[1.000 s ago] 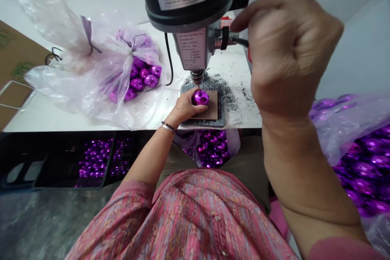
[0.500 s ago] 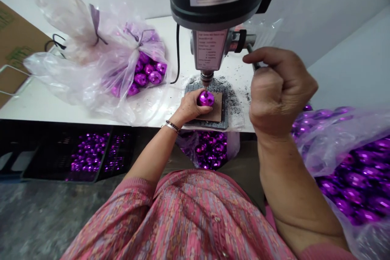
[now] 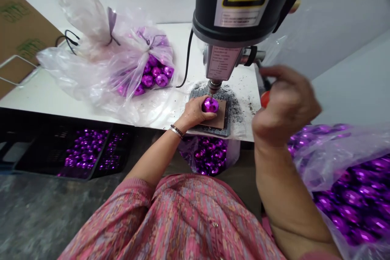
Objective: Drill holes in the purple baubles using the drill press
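My left hand [image 3: 195,112] is closed round a shiny purple ball [image 3: 210,105], thumb in front and fingers behind. The ball rests on a brown board [image 3: 219,118] laid over the grey base plate [image 3: 226,131] of a drill press [image 3: 224,60]. Straight above it is the drill chuck [image 3: 214,86], its thin bit reaching the top of the ball; whether it has gone in I cannot tell. At the right, my right hand [image 3: 286,107], slightly blurred, is wrapped round the press's feed lever [image 3: 265,83], and a red knob [image 3: 265,99] shows beside the fingers.
Dark shavings [image 3: 236,103] lie around the base. A tied clear bag [image 3: 91,77] with purple balls covers the table's left side. More balls fill an open bag [image 3: 326,152] at right, a bag [image 3: 234,152] under the table edge and a black crate [image 3: 39,150]. A cable [image 3: 189,59] hangs behind.
My right hand has turned the lever slightly, so the red knob now shows. The whole view has shifted, with the press appearing further right and lower. My left hand keeps holding the ball.
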The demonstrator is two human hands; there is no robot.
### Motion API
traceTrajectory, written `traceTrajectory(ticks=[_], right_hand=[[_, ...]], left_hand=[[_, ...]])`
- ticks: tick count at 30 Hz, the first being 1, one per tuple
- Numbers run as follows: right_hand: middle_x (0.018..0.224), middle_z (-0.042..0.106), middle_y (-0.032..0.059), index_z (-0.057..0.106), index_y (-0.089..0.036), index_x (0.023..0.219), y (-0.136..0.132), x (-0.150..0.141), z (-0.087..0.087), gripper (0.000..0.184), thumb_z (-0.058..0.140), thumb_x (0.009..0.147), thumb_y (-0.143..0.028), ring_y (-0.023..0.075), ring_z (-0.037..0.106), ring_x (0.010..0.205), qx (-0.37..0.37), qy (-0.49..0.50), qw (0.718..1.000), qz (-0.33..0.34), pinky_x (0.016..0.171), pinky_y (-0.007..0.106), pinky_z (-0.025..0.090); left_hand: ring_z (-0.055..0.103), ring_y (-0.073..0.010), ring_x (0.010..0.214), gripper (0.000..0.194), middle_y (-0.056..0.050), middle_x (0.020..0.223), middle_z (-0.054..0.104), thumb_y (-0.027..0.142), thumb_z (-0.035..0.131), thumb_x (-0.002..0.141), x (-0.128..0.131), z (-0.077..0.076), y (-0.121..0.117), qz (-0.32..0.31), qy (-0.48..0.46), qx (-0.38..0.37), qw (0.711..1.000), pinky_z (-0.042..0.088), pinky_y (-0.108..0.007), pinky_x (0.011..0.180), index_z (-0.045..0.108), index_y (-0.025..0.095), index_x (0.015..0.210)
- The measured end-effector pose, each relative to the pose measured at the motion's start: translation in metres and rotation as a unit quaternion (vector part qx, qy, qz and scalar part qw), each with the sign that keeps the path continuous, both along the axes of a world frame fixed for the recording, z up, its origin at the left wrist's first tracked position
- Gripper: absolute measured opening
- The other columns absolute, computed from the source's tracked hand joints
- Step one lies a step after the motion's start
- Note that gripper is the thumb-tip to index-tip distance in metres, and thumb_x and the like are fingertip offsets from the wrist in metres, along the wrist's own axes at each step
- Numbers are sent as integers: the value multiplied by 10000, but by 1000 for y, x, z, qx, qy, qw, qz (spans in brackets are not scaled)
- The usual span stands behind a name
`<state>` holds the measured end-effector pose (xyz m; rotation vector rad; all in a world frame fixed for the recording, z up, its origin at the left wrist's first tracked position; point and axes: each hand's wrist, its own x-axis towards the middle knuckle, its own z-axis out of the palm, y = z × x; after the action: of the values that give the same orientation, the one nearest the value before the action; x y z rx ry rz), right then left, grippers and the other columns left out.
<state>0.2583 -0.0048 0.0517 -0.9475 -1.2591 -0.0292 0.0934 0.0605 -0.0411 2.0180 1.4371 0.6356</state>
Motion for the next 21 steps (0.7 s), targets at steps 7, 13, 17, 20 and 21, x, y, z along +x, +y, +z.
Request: traceTrajectory(ticks=[7,13,17,20,21], right_hand=[[520,461,-4,769,-174,722,15,4,80,467,377,974,-197,9,498,570,-118,63,990,40,613,201,374],[564,520,-20,759,-197,733,20,7,78,427,414,985,-185,-3,531,591,-134,79,987,49,628,198,382],[553,461,-22,770,-193,779,15,6,77,414,417,992,-232,-6,453,541,-151,88,984,37,606,220,353],[564,460,-21,791,-241,833,11,6,76,334,491,977,-265,9,431,548,-187,80,979,12,610,258,341],[569,481,-20,797,-258,835,10,7,74,307,519,966,-270,19,443,554,-181,82,980,13,625,271,361]], left_hand=[[696,-307,1063,501,-51,1097,774,349,886,706,-3,6,-22,23,-18,14,999,535,-444,975,711,231,1160],[670,-347,1243,729,-150,1321,724,319,932,679,-13,7,-63,-63,-8,5,998,509,-491,1109,650,167,1334],[586,-360,1394,953,-185,1499,614,422,987,621,-26,7,-81,-141,-49,-14,989,496,-480,1172,594,199,1460],[696,-291,1187,793,-147,1408,678,459,913,736,-46,8,-67,-93,-80,-15,992,573,-426,1055,623,233,1439],[719,-255,1083,682,-128,1354,708,446,860,802,-55,8,-55,-47,-86,-12,995,588,-407,1009,642,239,1414]])
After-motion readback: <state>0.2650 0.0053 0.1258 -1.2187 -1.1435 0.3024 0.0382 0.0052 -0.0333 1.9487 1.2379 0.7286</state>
